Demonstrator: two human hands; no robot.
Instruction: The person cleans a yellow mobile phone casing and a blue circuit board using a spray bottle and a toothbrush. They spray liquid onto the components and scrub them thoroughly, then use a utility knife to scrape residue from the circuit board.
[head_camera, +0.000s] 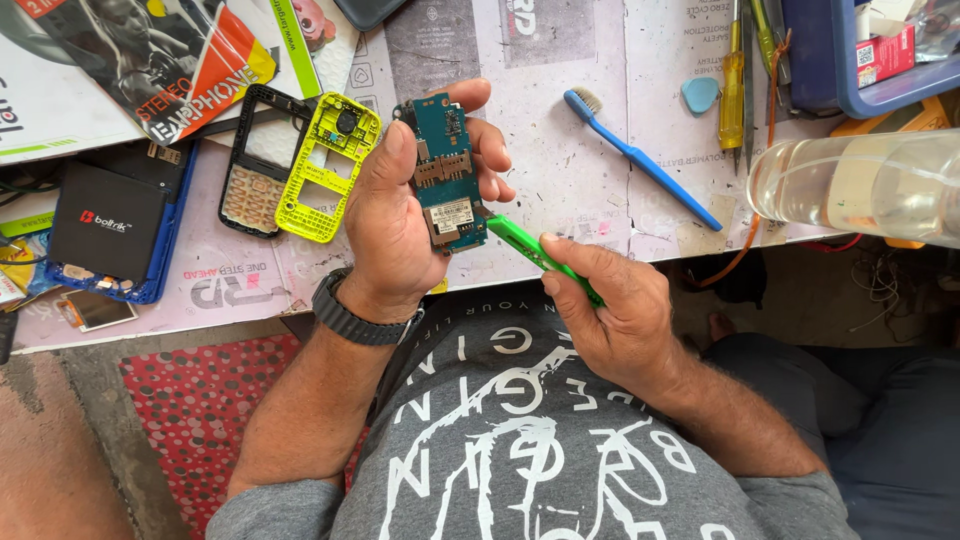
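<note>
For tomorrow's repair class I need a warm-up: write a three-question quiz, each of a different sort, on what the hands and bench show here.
1. True or false: the left hand holds a blue-green circuit board.
2. The green tool in the right hand touches the board at its: A) top edge B) lower right edge C) nowhere.
3. Which frame lies nearest the left hand on the worktable?

Key: 1 true. 2 B. 3 the yellow phone frame, beside the black keypad frame.
</note>
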